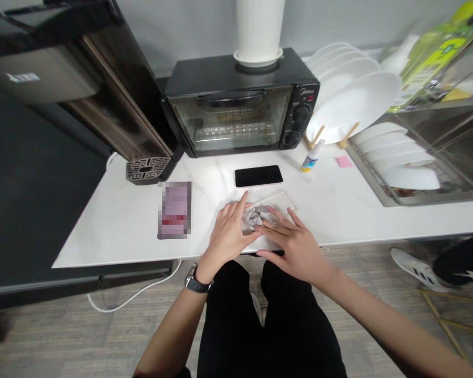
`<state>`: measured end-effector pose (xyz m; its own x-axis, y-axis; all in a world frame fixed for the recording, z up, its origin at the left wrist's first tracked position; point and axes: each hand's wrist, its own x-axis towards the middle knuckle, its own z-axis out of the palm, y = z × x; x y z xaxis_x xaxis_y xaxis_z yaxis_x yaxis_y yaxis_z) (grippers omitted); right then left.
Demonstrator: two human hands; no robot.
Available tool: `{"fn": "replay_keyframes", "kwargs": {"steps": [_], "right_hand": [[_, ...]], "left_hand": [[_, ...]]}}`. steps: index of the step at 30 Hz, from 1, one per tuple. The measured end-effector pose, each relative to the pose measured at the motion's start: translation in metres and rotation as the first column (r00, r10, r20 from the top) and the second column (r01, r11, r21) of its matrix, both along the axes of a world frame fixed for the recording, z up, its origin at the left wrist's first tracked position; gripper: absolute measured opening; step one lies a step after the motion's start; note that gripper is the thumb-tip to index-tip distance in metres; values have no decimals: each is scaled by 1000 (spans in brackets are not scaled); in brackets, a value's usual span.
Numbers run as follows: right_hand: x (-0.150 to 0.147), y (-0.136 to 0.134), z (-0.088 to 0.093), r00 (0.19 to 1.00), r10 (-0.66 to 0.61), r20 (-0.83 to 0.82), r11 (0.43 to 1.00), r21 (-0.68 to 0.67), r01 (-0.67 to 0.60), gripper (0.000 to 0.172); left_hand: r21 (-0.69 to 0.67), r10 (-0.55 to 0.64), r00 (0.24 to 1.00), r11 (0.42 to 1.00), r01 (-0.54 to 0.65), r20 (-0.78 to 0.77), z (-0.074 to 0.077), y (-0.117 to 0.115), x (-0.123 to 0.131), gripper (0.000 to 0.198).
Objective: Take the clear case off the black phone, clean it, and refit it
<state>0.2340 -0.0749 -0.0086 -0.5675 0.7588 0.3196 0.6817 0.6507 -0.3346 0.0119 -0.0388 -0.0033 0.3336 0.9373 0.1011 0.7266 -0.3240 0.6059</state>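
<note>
A crumpled grey cloth (256, 216) lies between my hands, on a clear plastic phone case (286, 198) near the counter's front edge. My left hand (228, 227) is around the left end of the case, thumb on the near side and fingers on the far side, against the cloth. Spread fingers of my right hand (294, 242) rest on the cloth from the right, with the thumb apart. Just beyond the case, a black smartphone (259, 176) lies screen up. The case's left end is hidden by my left hand.
A toaster oven (232, 118) stands behind the phone. Left are a drink dispenser (147, 169) and a blurred purple rectangular item (175, 210). On the right are a small spray bottle (311, 157), a pink sticky note (343, 161), racked plates (355, 105) and a sink (390, 199). Another person's shoe (418, 270) shows below.
</note>
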Motion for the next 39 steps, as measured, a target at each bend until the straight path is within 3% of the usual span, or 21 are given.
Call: {"fn": "replay_keyframes", "kwargs": {"steps": [5,9,12,15,18,20,24,27,30,34,36,39], "right_hand": [[42,6,-1,970,-220,102,969,135,206,43],[40,26,-9,941,-327,90,929,215,303,50],[13,32,-12,964,-260,49,954,166,249,61],[-11,22,-7,994,-110,21,991,76,108,65],[-11,5,0,999,6,32,1000,14,-7,66],[5,-1,4,997,-17,71,1000,16,16,61],[42,8,2,965,-216,151,975,90,204,50],[41,25,-4,947,-300,116,949,136,284,53],[11,30,-7,976,-215,41,973,93,211,61],[-23,14,-5,1000,4,-18,1000,7,-4,70],[-19,3,-2,999,31,-23,999,-6,-32,66],[9,-5,1,997,-57,44,998,9,56,55]], "left_hand": [[-10,-6,1000,1000,6,-15,2,-2,0,105],[-25,-11,1000,1000,11,-19,1,1,0,104],[-22,-11,1000,1000,11,-5,0,2,0,104],[-19,-6,1000,1000,6,5,0,1,0,105],[-10,-3,1000,1000,3,18,2,-2,0,103],[-6,-10,1000,1000,10,15,4,-3,1,102],[-18,-14,1000,1000,14,-3,5,-3,1,102],[-29,-5,1000,1000,5,-4,3,-1,1,103],[-12,-11,1000,1000,11,1,1,0,0,101],[-3,-5,1000,1000,5,-10,1,-2,-1,95],[-3,-2,1000,1000,2,-9,2,-4,-1,95],[-8,-11,1000,1000,11,-8,5,-5,0,95]]}}
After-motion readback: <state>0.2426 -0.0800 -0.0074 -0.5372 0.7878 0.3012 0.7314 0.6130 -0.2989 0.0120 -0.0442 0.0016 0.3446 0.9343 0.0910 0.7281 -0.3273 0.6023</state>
